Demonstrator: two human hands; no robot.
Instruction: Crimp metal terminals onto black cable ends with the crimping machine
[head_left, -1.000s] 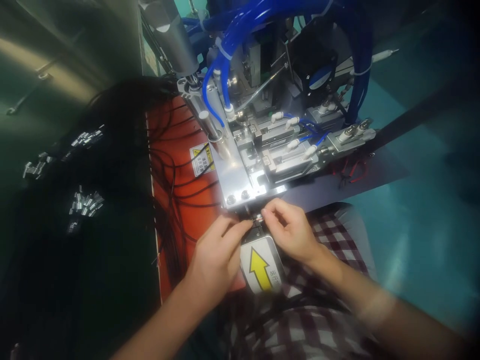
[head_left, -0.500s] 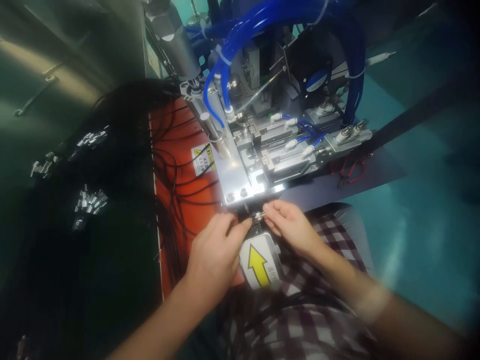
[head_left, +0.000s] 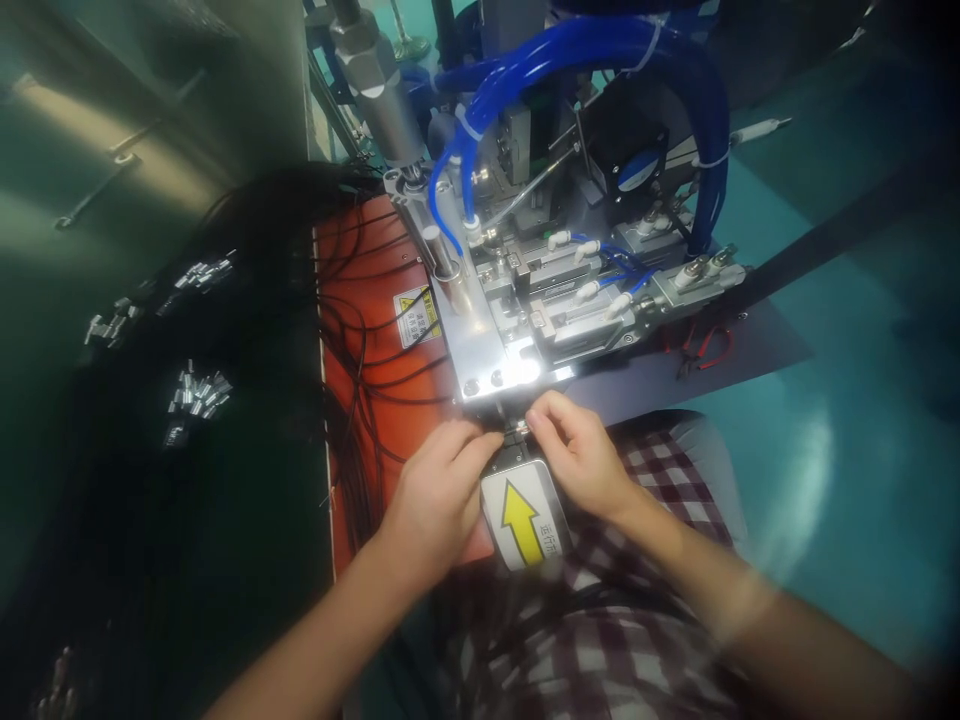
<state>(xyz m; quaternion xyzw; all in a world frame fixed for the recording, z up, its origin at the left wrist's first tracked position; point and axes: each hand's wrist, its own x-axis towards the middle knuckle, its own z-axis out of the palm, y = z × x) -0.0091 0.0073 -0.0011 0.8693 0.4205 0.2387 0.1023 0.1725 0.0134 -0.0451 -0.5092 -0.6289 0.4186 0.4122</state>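
At the front edge of the machine's metal plate (head_left: 474,352), a small silvery metal connector (head_left: 519,428) shows between my two hands. My right hand (head_left: 583,452) is closed, thumb and forefinger pinching the connector's right end. My left hand (head_left: 439,487) is closed too, its thumb tip beside the connector's left end; what its fingers hold is hidden. Just below sits a white plate with a yellow arrow (head_left: 523,522). Black cables (head_left: 360,390) run over the orange surface (head_left: 386,375) left of the machine.
Bunches of black cables with silvery metal ends (head_left: 199,393) lie at left. Thick blue air hoses (head_left: 570,52) arch over the machine, with pneumatic cylinders (head_left: 585,320) at right. Red-handled pliers (head_left: 705,348) lie on the grey surface behind my right hand.
The view has shifted slightly, so the machine and cables appear a little further right. Both hands stay at the connector, and my right fingers have curled in closer around it.
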